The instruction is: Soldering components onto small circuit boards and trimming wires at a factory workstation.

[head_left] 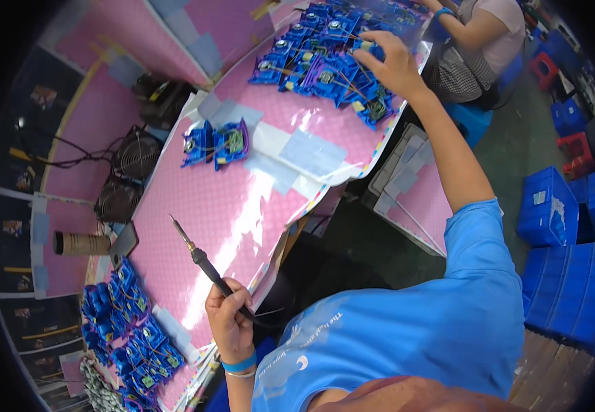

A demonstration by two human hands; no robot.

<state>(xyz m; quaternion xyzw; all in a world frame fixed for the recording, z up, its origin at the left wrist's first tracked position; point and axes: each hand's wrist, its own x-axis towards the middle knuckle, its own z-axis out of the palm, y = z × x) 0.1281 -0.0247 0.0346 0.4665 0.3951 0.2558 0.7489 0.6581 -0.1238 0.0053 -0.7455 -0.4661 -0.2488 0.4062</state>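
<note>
Left hand (227, 321) is raised at the worktop's near edge, fingers closed around a slim, dark-handled soldering iron (205, 264), its long axis slanting to the metal tip at upper left, over the pink checked worktop (163, 257). Right arm is outstretched; the right hand (392, 67) has thumb and forefinger apart at clustered, angular blue plastic units (326, 74), grip on any undeterminable.

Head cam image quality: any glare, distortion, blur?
Head view: white glare streaks the pink tabletop cover; head view: fisheye bows edges toward the rim, corners go black; head view: the soldering iron in the left hand looks fairly sharp; head view: the far end of the blue housings, past the right hand, looks hazy.
</note>
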